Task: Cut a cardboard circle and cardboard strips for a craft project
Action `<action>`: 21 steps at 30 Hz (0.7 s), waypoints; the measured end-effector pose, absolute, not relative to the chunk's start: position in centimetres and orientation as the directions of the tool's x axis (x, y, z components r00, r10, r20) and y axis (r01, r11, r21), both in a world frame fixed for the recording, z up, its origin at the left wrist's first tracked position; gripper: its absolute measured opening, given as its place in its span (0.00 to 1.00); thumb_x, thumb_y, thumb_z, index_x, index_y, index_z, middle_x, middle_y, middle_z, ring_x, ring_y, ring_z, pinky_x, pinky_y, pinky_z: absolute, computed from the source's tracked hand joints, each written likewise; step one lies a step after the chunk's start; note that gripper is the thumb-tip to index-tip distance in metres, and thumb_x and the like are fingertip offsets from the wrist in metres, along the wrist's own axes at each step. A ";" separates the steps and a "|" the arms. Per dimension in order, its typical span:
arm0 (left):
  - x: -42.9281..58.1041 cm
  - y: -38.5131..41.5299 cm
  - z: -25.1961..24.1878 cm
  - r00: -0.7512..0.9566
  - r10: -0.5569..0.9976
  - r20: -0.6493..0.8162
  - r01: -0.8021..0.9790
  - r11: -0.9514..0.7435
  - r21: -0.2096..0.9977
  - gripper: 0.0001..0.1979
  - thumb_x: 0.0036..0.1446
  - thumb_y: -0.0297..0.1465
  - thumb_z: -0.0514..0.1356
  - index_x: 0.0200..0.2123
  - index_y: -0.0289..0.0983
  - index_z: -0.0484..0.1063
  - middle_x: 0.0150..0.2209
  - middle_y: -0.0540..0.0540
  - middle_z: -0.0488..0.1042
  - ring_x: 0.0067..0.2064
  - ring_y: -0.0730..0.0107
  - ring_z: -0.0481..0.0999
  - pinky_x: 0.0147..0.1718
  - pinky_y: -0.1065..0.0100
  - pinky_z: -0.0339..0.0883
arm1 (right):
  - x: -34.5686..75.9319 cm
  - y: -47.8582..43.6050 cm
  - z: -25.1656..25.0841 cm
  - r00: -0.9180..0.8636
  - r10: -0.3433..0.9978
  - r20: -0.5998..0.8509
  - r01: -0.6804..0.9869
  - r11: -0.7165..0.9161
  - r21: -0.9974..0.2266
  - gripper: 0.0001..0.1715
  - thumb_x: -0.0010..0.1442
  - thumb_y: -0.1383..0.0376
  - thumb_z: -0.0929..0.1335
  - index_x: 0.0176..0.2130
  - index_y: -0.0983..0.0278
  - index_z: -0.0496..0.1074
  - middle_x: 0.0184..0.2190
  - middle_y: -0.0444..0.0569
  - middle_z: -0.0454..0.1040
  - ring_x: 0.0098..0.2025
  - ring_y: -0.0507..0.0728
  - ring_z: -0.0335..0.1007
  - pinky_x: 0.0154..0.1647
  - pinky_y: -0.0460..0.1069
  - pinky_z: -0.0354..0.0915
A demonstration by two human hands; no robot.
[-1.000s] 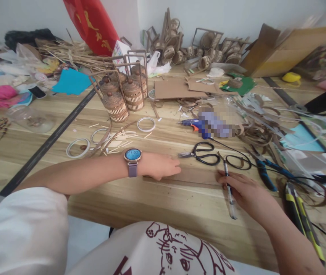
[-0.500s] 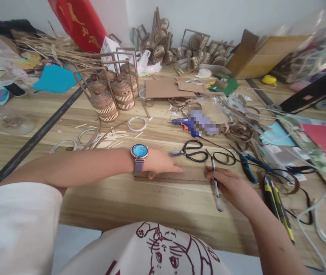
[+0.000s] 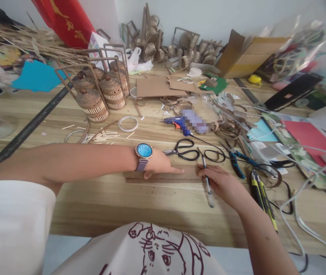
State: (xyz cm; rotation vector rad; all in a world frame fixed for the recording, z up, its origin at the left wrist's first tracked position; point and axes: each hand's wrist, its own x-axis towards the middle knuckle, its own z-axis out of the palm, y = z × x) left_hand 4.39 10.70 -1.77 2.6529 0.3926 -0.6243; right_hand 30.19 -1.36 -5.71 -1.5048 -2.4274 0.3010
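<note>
A narrow brown cardboard strip point(image 3: 191, 174) lies lengthwise across the table in front of me. My left hand point(image 3: 161, 163), with a watch point(image 3: 144, 151) on its wrist, rests on the strip, fingers stretched out to the right. At the strip's right end, my right hand point(image 3: 223, 184) has its fingers closed around a slim pen point(image 3: 208, 188), and its fingertips touch the cardboard. The pen slants, its clear end toward me. Black-handled scissors point(image 3: 186, 149) lie just beyond the strip, between the hands.
A blue glue gun point(image 3: 183, 124) lies behind the scissors. To the right are pliers point(image 3: 236, 162), a yellow-black cutter point(image 3: 262, 196) and white cables point(image 3: 297, 198). Lidded bamboo baskets point(image 3: 92, 107) stand at left, near a white ring point(image 3: 128, 123). Cardboard sheets point(image 3: 154, 88) lie further back.
The camera view has turned slightly right, so the table things appear further left. My left hand seems to have slid a little rightward along the strip; the right hand keeps the pen.
</note>
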 end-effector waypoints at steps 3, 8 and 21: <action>4.6 10.6 -1.3 0.833 0.134 -0.537 0.331 -0.898 0.290 0.71 0.23 0.10 0.76 0.70 0.54 0.57 0.29 0.53 0.81 0.33 0.54 0.77 0.37 0.61 0.70 | 30.2 -1.2 -5.4 -0.438 0.892 0.109 0.832 0.448 -0.327 0.24 0.56 0.79 0.61 0.40 0.58 0.77 0.43 0.51 0.82 0.47 0.60 0.79 0.46 0.53 0.74; 4.8 10.5 -1.1 0.806 0.127 -0.578 0.331 -0.906 0.263 0.70 0.25 0.13 0.76 0.71 0.54 0.54 0.31 0.53 0.80 0.34 0.53 0.78 0.39 0.60 0.71 | 30.1 -1.0 -5.2 -0.441 0.891 0.106 0.827 0.449 -0.339 0.24 0.55 0.80 0.60 0.39 0.59 0.78 0.42 0.51 0.83 0.47 0.61 0.79 0.46 0.54 0.74; 4.8 10.2 -0.5 0.811 0.153 -0.565 0.362 -0.889 0.280 0.69 0.24 0.11 0.76 0.70 0.52 0.58 0.31 0.51 0.81 0.32 0.54 0.77 0.37 0.62 0.70 | 29.8 -0.9 -5.0 -0.399 0.909 0.116 0.807 0.409 -0.427 0.24 0.54 0.79 0.62 0.38 0.57 0.79 0.40 0.50 0.83 0.45 0.60 0.79 0.44 0.54 0.74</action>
